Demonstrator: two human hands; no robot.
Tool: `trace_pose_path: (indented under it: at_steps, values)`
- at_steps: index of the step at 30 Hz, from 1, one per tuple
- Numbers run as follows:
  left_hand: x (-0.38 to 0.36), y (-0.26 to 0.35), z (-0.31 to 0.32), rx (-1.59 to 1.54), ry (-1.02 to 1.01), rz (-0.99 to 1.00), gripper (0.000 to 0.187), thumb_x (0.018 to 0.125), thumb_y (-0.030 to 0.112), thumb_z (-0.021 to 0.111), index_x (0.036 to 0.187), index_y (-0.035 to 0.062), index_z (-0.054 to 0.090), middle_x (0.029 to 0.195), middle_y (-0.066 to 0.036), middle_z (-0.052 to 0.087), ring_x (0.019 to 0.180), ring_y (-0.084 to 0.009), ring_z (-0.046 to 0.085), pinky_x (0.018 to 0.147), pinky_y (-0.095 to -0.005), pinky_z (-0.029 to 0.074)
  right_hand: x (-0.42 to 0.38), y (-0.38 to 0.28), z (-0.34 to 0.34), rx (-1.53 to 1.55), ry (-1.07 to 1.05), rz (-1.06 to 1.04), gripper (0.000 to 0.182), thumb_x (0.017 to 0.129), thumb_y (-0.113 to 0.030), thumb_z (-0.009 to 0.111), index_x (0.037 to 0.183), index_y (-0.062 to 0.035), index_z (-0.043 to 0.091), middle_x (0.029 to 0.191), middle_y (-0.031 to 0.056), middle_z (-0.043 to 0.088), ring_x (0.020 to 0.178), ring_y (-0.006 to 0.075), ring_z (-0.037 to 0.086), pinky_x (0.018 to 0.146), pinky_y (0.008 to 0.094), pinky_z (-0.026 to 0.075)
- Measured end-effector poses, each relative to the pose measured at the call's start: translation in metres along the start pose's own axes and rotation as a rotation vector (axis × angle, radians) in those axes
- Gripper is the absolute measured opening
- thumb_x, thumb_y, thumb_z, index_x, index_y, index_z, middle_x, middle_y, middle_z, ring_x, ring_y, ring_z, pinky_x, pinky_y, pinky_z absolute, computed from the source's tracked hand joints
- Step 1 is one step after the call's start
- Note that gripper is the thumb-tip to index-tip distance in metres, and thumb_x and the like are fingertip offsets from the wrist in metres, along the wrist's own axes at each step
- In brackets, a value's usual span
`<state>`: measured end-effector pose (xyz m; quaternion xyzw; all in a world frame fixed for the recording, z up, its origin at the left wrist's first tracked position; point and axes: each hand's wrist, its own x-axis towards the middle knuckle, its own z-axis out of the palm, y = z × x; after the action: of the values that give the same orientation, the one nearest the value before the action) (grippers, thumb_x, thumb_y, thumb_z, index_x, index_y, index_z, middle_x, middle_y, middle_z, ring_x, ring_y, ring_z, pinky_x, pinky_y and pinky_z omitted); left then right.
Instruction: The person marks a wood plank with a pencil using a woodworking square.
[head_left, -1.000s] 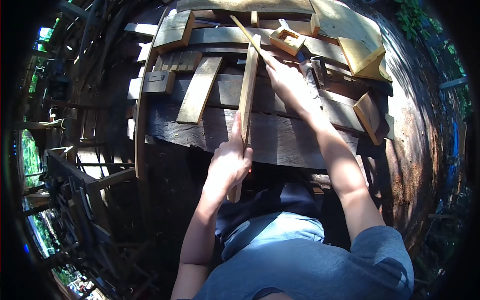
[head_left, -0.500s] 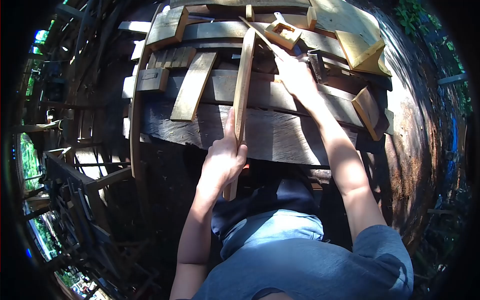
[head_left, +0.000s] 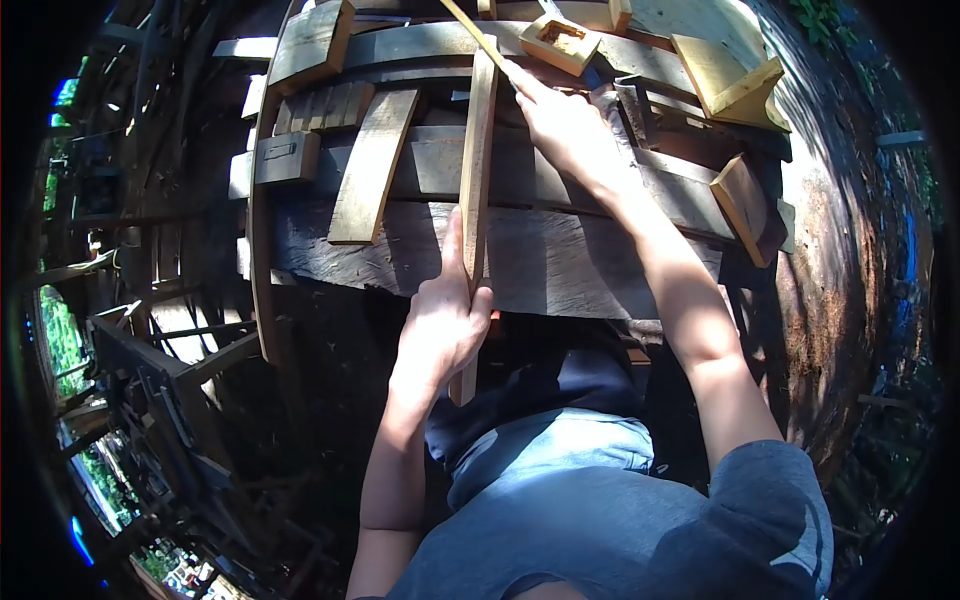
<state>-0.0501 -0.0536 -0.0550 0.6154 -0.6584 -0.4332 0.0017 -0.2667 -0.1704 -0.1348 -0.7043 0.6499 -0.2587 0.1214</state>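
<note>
My left hand (head_left: 443, 325) is closed round the lower part of a long, narrow wooden bar (head_left: 478, 150), its index finger stretched along the side. The bar points away from me across the bench slats, and its near end sticks out past the front edge. My right hand (head_left: 570, 135) is closed on a thin, light-coloured stick (head_left: 470, 25), which crosses over the bar's far tip and runs out at the top of the view. To the left of the bar lies a flat board (head_left: 375, 165). A small wooden box with a hollow (head_left: 560, 45) sits just beyond my right hand.
The bench is made of rough planks (head_left: 350, 250) with gaps between. Wooden blocks (head_left: 310, 45) lie at the left, angled wood pieces (head_left: 735, 85) at the right. A big log (head_left: 815, 240) flanks the right side; timber frames (head_left: 180, 370) stand at the left.
My right hand has moved left and slightly up, and the thin stick now reaches farther past the bar's tip. My left hand keeps its hold on the bar. The view has shifted slightly.
</note>
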Motion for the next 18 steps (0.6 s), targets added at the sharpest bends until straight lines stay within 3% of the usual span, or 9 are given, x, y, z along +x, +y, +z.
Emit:
trace_pose_path:
  at_steps: [2,4,5,8,9,10,12,18]
  values:
    - [0.002,-0.005,0.001,0.008,0.017,0.013,0.089,0.086,0.011,0.054,0.158,0.0173,0.002,0.081,-0.033,0.066,0.076,-0.0444,0.069,0.08,-0.0484,0.055,-0.025,-0.034,-0.03,-0.048,-0.097,0.096,0.048,0.1,-0.026,0.049,0.147,-0.0311,0.042,0.084,0.0205,0.068,0.069,0.0345,0.069,0.063,0.0452,0.056]
    - [0.002,-0.007,0.004,0.045,0.027,0.036,0.089,0.086,0.012,0.054,0.158,0.017,0.002,0.08,-0.032,0.066,0.076,-0.0442,0.069,0.079,-0.0486,0.056,-0.057,-0.042,-0.028,0.12,-0.088,0.042,0.048,0.101,-0.026,0.05,0.147,-0.0339,0.042,0.076,0.0206,0.067,0.061,0.0358,0.067,0.06,0.0452,0.055]
    - [0.002,-0.005,0.003,0.051,0.015,0.021,0.088,0.087,0.013,0.054,0.158,0.0167,0.002,0.08,-0.032,0.066,0.076,-0.0443,0.069,0.079,-0.0485,0.056,-0.065,-0.043,-0.024,0.13,0.031,-0.033,0.045,0.097,-0.023,0.055,0.141,-0.0295,0.052,0.072,0.0133,0.069,0.06,0.0308,0.068,0.056,0.0428,0.056]
    - [0.001,-0.004,0.002,-0.012,0.003,0.035,0.088,0.087,0.013,0.054,0.158,0.017,0.003,0.08,-0.032,0.066,0.076,-0.0446,0.069,0.08,-0.0482,0.056,-0.042,-0.038,-0.032,-0.06,-0.028,0.009,0.041,0.098,-0.026,0.052,0.139,-0.03,0.054,0.071,0.0142,0.069,0.058,0.0319,0.067,0.054,0.0435,0.056]
    - [0.0,-0.003,0.003,0.029,0.02,0.026,0.088,0.087,0.014,0.053,0.158,0.0174,0.003,0.08,-0.031,0.067,0.077,-0.0443,0.069,0.081,-0.0476,0.056,-0.022,-0.033,-0.031,-0.1,-0.105,0.05,0.04,0.1,-0.03,0.048,0.139,-0.0297,0.052,0.073,0.0157,0.069,0.058,0.0331,0.067,0.054,0.0451,0.056]
    - [0.001,-0.004,0.003,0.036,0.027,0.036,0.088,0.087,0.014,0.053,0.158,0.0174,0.003,0.08,-0.031,0.067,0.077,-0.0443,0.069,0.081,-0.0476,0.056,-0.005,-0.014,-0.009,-0.079,0.012,0.0,0.041,0.101,-0.034,0.044,0.142,-0.0269,0.048,0.074,0.0164,0.07,0.06,0.0339,0.068,0.055,0.0464,0.057]
    - [0.002,-0.007,0.003,-0.008,0.03,0.05,0.088,0.087,0.014,0.054,0.159,0.0179,0.003,0.081,-0.031,0.067,0.077,-0.0441,0.069,0.081,-0.0481,0.055,0.02,-0.011,-0.006,-0.152,-0.065,0.104,0.044,0.102,-0.033,0.043,0.146,-0.0335,0.043,0.088,0.0187,0.071,0.072,0.0368,0.07,0.067,0.0476,0.057]
    - [0.001,-0.005,0.005,0.064,0.045,0.021,0.088,0.087,0.013,0.054,0.158,0.0162,0.003,0.083,-0.034,0.066,0.079,-0.0473,0.068,0.081,-0.0511,0.054,-0.044,-0.045,-0.034,0.015,-0.16,0.065,0.042,0.102,-0.031,0.045,0.144,-0.0317,0.047,0.085,0.0204,0.069,0.071,0.0365,0.069,0.067,0.0473,0.056]
